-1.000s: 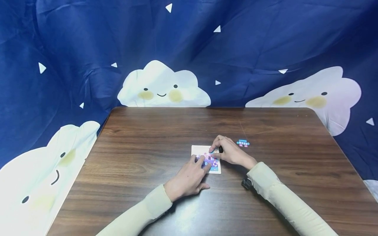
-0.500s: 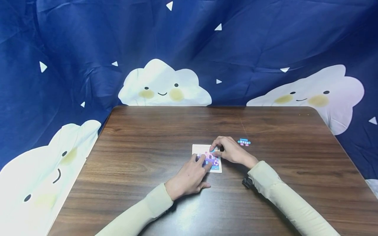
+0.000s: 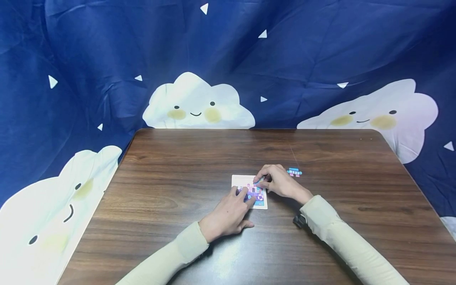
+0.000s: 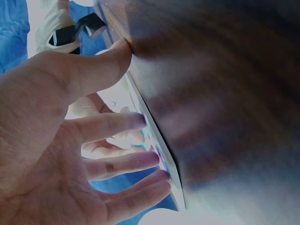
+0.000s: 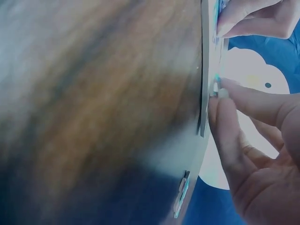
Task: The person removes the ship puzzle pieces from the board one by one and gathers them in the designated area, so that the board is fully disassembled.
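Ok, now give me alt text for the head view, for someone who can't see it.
A person's left hand touches a picture board while the right hand pinches a small piece at its upper right. A blue-and-pink piece lies farther right on the wooden table; behind hangs a blue curtain with smiling clouds.

Board (image 3: 243, 180) on tbl (image 3: 171, 178), loose pc (image 3: 294, 172) behind & R of it, curtain (image 3: 228, 43) behind tbl.

We see the head view bright and fairly sharp, with pale glare on the table (image 3: 224, 257) below the left fingers (image 4: 124, 164). Our wrist views look hazier: table grain smears softly, and behind the right fingers (image 5: 227, 131) a cloud (image 5: 251, 65) nearly burns out.
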The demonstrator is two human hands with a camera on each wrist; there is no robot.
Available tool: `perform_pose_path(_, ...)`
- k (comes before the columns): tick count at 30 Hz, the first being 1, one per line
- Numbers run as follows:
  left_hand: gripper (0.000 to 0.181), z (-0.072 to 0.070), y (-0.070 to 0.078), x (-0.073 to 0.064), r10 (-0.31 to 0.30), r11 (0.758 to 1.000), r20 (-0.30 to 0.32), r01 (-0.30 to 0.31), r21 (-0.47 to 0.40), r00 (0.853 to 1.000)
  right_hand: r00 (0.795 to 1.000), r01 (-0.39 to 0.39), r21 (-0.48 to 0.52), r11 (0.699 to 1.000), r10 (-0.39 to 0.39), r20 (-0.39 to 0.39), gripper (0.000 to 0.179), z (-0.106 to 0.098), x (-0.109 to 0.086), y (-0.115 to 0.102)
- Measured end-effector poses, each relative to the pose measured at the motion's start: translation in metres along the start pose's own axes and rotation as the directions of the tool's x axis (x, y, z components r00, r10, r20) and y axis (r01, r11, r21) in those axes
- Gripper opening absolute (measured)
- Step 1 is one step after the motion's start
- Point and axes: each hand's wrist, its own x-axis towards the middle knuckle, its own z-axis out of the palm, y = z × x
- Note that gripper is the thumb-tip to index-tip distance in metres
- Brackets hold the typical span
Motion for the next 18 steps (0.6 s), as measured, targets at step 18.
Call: perform_pose_path(18,0.074,-0.0004,0.0004,-0.0004,-0.011,1.0,0.001,0.011,-0.022,1.0,0.996,-0.05,0.176,0.983,0.061,-0.062,0.019,-0.0093,-0.0042,0.0057)
